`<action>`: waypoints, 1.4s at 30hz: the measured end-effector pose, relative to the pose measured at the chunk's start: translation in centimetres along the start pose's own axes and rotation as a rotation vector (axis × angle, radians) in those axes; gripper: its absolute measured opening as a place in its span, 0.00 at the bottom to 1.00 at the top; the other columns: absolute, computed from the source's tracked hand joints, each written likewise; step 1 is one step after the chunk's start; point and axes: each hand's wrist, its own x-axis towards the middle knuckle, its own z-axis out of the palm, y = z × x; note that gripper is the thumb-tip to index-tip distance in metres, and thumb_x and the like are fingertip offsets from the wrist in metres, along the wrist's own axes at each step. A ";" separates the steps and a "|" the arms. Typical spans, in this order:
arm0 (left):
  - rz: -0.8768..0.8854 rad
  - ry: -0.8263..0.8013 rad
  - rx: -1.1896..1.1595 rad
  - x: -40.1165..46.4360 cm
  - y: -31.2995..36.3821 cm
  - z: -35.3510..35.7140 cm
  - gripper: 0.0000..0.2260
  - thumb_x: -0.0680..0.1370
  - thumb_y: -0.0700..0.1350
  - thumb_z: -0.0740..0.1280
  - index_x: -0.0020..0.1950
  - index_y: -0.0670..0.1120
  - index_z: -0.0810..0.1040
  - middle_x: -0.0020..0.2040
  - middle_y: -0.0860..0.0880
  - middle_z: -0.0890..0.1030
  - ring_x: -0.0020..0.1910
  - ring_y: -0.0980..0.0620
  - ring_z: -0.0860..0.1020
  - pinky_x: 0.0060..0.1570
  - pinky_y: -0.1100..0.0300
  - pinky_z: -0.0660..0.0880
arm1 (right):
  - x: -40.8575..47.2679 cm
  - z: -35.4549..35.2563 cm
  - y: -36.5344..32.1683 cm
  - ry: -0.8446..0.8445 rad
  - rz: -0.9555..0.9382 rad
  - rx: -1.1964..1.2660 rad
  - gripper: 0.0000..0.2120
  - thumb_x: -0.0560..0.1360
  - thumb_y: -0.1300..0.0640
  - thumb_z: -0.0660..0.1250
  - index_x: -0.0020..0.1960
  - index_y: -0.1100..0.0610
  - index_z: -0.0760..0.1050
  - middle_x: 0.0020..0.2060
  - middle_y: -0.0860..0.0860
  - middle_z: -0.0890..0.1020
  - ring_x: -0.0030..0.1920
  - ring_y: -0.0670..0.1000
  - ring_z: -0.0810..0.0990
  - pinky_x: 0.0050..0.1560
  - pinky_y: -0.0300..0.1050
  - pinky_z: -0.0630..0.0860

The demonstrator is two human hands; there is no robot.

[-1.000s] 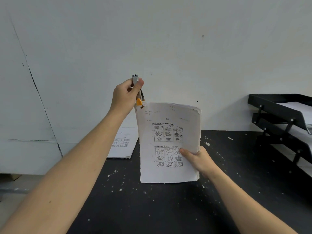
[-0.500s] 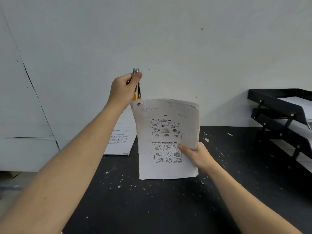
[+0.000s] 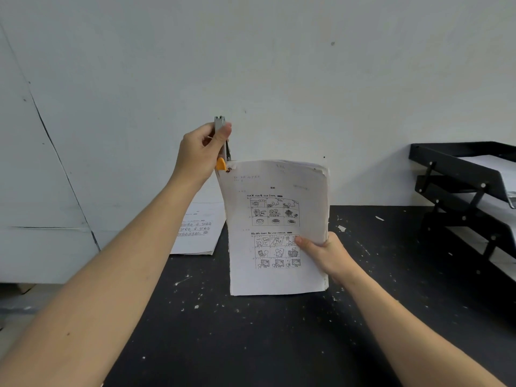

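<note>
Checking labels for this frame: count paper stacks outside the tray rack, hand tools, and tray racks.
Paper stacks: 2 (held stack, flat stack on the table)
Hand tools: 1 (metal tool with orange tab)
Tray racks: 1 (black tray rack)
Total: 4

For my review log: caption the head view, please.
Left hand grips a metal tool at the top corner of a paper stack held upright by the right hand.

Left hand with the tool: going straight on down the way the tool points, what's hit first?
Probably the stack, at its top-left corner, just under the tool in the left hand; depth unclear.
</note>
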 end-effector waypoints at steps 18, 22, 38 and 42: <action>-0.063 0.039 -0.125 -0.8 -0.4 -0.2 0.14 0.83 0.57 0.62 0.54 0.50 0.83 0.42 0.49 0.80 0.42 0.51 0.82 0.44 0.53 0.81 | 0.0 -0.1 0.2 -0.002 0.018 -0.011 0.09 0.81 0.57 0.71 0.59 0.57 0.84 0.53 0.54 0.89 0.53 0.55 0.88 0.53 0.52 0.85; -0.033 0.071 -0.148 -0.7 -0.3 -0.3 0.11 0.85 0.51 0.62 0.57 0.49 0.82 0.42 0.51 0.80 0.40 0.56 0.83 0.45 0.57 0.82 | -0.2 -0.1 0.0 0.000 0.016 -0.016 0.06 0.81 0.58 0.70 0.56 0.56 0.84 0.50 0.50 0.89 0.50 0.52 0.89 0.47 0.44 0.85; -0.127 -0.028 -0.071 0.8 0.4 0.0 0.22 0.81 0.56 0.68 0.53 0.36 0.80 0.43 0.43 0.78 0.39 0.48 0.87 0.41 0.47 0.85 | -0.3 0.0 -0.2 -0.024 0.018 -0.011 0.07 0.81 0.59 0.70 0.58 0.56 0.83 0.51 0.50 0.89 0.51 0.52 0.89 0.48 0.46 0.85; -0.116 -0.063 -0.017 0.8 0.7 -0.1 0.19 0.80 0.56 0.69 0.49 0.38 0.81 0.41 0.44 0.78 0.36 0.48 0.86 0.42 0.48 0.85 | -0.2 -0.1 0.3 -0.016 0.022 -0.001 0.09 0.81 0.59 0.70 0.60 0.57 0.83 0.53 0.54 0.89 0.53 0.56 0.88 0.53 0.54 0.85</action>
